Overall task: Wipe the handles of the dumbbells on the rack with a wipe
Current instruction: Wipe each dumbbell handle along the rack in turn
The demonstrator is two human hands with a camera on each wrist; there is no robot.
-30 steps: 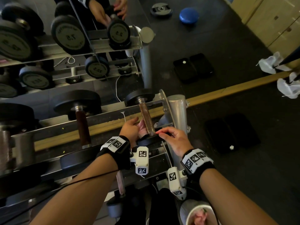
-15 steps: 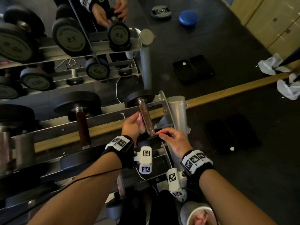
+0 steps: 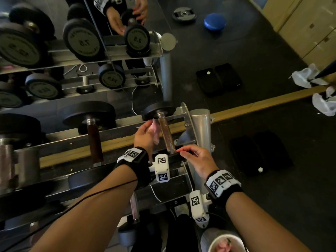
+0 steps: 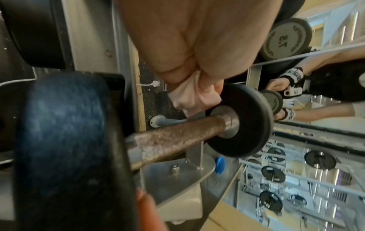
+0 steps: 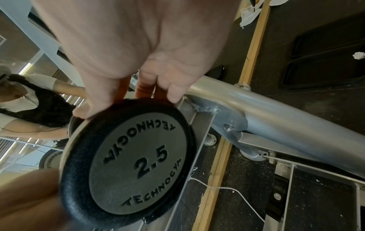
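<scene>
A pink wipe (image 3: 154, 130) is held bunched in the left hand (image 3: 145, 136), fingers curled round it, just beside the rusty handle (image 3: 166, 134) of the small dumbbell marked 2.5 (image 5: 150, 162). Whether the wipe touches the handle at this instant cannot be told; in the left wrist view it hangs close above the bar, near the far disc. The dumbbell's near disc is gripped at its rim by the right hand (image 3: 195, 158), fingers and thumb curled over the edge — apparently to steady or turn it. This dumbbell lies at the right end of the rack (image 3: 201, 124), on its top tier, next to the silver upright post.

Work is judged to be under way on this one handle, with no means of telling how much of it has been covered. Farther left along the same tier a larger dumbbell with a dark brown handle (image 3: 94, 142) is seen, and at the left edge a chrome-collared one (image 3: 7, 164) — neither is being touched, and it cannot be told whether either has been wiped. Another handle (image 3: 134, 206) shows on the tier below.
</scene>
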